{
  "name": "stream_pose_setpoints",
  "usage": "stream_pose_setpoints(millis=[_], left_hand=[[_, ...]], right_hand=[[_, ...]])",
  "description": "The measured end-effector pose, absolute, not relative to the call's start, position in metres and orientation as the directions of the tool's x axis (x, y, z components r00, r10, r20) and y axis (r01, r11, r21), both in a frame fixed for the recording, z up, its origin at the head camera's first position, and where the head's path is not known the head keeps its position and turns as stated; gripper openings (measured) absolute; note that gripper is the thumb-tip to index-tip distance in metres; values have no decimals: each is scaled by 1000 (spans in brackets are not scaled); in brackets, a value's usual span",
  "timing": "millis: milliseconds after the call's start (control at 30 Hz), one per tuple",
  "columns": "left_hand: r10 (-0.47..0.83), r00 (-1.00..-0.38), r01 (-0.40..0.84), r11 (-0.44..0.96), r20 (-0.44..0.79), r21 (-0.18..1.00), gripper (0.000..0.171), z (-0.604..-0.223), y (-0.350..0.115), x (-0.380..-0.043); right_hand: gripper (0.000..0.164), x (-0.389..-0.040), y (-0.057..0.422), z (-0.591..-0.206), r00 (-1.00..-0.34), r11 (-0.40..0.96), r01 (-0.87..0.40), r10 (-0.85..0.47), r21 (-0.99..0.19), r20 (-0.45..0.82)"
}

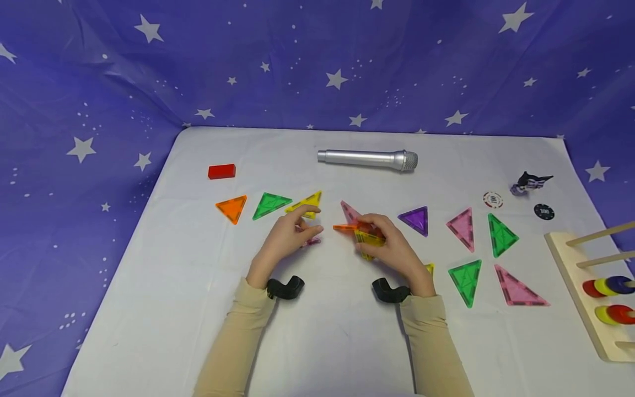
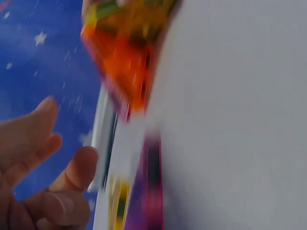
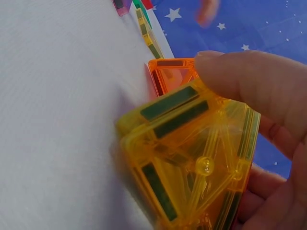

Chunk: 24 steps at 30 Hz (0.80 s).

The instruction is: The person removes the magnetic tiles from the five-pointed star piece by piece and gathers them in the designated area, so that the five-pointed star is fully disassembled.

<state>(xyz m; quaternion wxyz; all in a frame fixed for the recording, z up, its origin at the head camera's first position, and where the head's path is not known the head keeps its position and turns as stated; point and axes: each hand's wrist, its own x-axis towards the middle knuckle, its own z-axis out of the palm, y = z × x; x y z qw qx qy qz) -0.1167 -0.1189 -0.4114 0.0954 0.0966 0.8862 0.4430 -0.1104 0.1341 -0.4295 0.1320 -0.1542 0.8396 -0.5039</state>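
Note:
My right hand [image 1: 389,242] grips yellow magnetic tiles [image 3: 192,158], stacked face to face, between thumb and fingers. An orange tile [image 3: 168,72] shows just beyond them, and in the head view a pink tile [image 1: 350,212] sticks out past the same hand. The left hand [image 1: 288,234] has its fingers spread and slightly bent, with nothing held between them in the left wrist view. Under its fingertips is a purple-pink tile [image 1: 312,241], partly hidden by the hand. Beyond those fingertips lies a yellow triangular tile [image 1: 313,202].
Orange [image 1: 233,209], green [image 1: 270,204], purple [image 1: 416,219] and pink [image 1: 463,228] triangles lie on the white cloth. A silver microphone [image 1: 364,158] and a red block [image 1: 221,171] are farther back. At right stand a wooden ring rack [image 1: 570,281], chips [image 1: 493,199] and a small figure [image 1: 529,183].

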Motion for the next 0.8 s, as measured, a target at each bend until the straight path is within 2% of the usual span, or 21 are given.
stream_pose_setpoints(millis=[133, 333, 533, 800], left_hand=[[279, -955, 62, 528, -104, 847, 38, -413, -90, -133], [312, -945, 92, 544, -100, 834, 30, -420, -61, -153], [373, -919, 104, 536, -125, 838, 27, -424, -53, -161], [358, -927, 62, 447, -115, 892, 22, -429, -50, -159]], right_hand=[[50, -110, 135, -430, -929, 456, -134, -368, -880, -49], [48, -111, 134, -432, -938, 462, -106, -340, -881, -66], [48, -110, 134, -433, -937, 450, -100, -342, -888, -67], [47, -111, 136, -431, -939, 455, -88, -335, -886, -79]])
